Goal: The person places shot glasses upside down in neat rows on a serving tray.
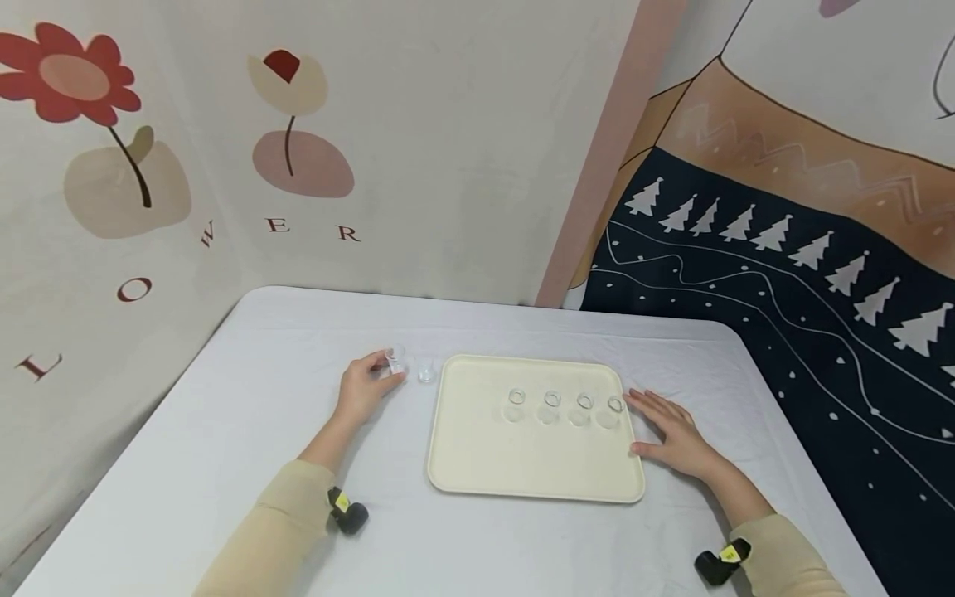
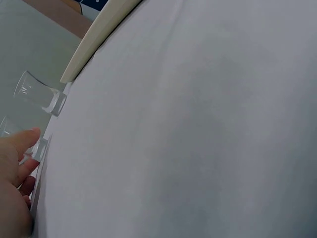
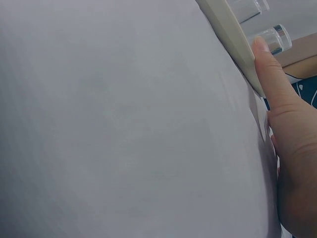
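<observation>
My left hand (image 1: 367,386) is by the left part of the table, thumb and fingers around a small clear shot glass (image 1: 396,361). In the left wrist view that hand (image 2: 14,173) partly hides the glass and grips it low, close to the cloth. A second clear shot glass (image 1: 426,372) stands upright just right of it. On a cream tray (image 1: 477,464) several more shot glasses (image 1: 551,408) stand upside down in a row. My right hand (image 1: 675,439) lies at the tray's right edge with its fingers spread, fingertips near the rightmost glass (image 3: 275,40).
A white cloth covers the table (image 1: 522,547). Behind it hangs a pale curtain (image 1: 448,166) with printed flowers, and a dark fabric (image 1: 709,274) with trees is at the right. Black wrist cameras are strapped at both sleeves (image 1: 272,518).
</observation>
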Demonstrator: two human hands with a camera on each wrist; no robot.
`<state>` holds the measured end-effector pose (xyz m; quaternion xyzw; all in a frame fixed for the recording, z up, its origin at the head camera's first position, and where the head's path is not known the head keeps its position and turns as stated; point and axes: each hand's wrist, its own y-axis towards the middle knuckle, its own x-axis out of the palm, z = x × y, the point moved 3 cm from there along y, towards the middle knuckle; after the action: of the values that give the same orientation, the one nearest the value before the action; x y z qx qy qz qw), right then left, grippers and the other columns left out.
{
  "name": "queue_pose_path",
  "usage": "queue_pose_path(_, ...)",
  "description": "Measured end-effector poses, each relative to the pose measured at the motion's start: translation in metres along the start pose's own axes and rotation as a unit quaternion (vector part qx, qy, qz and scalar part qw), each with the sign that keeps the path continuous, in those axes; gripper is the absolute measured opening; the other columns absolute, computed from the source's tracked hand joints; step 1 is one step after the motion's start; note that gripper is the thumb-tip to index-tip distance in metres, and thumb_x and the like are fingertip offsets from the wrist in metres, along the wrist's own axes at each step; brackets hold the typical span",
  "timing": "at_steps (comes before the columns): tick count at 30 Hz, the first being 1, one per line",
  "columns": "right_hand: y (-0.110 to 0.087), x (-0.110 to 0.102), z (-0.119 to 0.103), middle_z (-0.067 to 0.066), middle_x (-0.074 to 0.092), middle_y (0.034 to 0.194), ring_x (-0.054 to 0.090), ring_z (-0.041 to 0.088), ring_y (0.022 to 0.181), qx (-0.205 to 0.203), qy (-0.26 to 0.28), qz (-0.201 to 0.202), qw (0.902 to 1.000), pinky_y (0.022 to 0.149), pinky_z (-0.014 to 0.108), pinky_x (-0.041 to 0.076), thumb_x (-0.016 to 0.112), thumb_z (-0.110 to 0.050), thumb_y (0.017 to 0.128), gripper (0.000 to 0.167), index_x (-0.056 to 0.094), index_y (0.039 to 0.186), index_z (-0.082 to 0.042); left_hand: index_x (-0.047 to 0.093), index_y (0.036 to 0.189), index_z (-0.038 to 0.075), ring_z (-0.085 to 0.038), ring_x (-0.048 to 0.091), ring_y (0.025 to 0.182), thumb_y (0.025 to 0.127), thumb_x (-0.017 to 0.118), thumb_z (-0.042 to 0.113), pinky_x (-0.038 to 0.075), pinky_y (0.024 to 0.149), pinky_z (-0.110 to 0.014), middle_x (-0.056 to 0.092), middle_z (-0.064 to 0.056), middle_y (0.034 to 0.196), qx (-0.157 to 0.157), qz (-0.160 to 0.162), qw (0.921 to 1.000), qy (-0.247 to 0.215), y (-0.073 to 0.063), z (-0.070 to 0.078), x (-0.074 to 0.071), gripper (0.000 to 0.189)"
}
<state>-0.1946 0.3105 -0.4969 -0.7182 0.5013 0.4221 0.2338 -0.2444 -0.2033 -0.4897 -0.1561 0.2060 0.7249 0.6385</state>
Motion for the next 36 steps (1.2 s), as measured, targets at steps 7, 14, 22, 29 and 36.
queue_pose_path(7,-0.001,0.001,0.002,0.02,0.033,0.149,0.019,0.045,0.137,-0.001,0.002,0.005,1.0,0.103,0.067,0.006,0.076,-0.04,0.076,0.082,0.04,0.146,-0.015,0.062,0.117,-0.005,-0.036,0.052,0.115,0.083,0.075,0.01,0.039,0.1,-0.045,0.06,-0.023,0.116,-0.002,0.01,0.9998,0.018,0.0,0.001,0.003,0.039)
queue_pose_path(14,-0.001,0.001,0.003,0.019,0.034,0.149,0.019,0.044,0.137,-0.004,0.003,0.005,1.0,0.104,0.066,0.006,0.077,-0.039,0.076,0.083,0.04,0.146,-0.016,0.063,0.114,-0.005,-0.035,0.052,0.111,0.084,0.075,0.013,0.042,0.097,-0.046,0.06,-0.021,0.112,-0.007,0.013,0.9995,0.027,-0.001,-0.003,0.003,0.037)
queue_pose_path(22,-0.002,-0.001,0.001,0.019,0.033,0.149,0.019,0.044,0.137,-0.005,0.011,0.003,0.9999,0.105,0.065,0.006,0.077,-0.039,0.076,0.082,0.04,0.146,-0.015,0.063,0.115,0.0,-0.033,0.053,0.11,0.084,0.075,0.017,0.043,0.095,-0.044,0.06,-0.017,0.112,-0.01,0.008,0.9995,0.028,-0.006,-0.002,0.0,0.037)
queue_pose_path(29,-0.001,0.0,0.0,0.019,0.033,0.15,0.018,0.044,0.138,0.002,0.014,0.002,0.9999,0.105,0.065,0.005,0.077,-0.038,0.076,0.082,0.04,0.146,-0.016,0.066,0.109,0.001,-0.03,0.056,0.105,0.081,0.078,0.016,0.044,0.093,-0.042,0.063,-0.017,0.11,-0.013,0.023,0.9996,-0.013,-0.01,-0.001,-0.006,0.034)
queue_pose_path(36,-0.001,0.001,0.0,0.019,0.033,0.15,0.018,0.043,0.138,0.004,0.008,0.005,0.9999,0.105,0.065,0.006,0.077,-0.039,0.076,0.083,0.04,0.146,-0.017,0.065,0.1,0.004,-0.023,0.055,0.09,0.078,0.08,0.013,0.046,0.07,-0.029,0.063,-0.011,0.101,0.008,0.043,0.9987,-0.027,-0.016,0.008,-0.012,0.028)
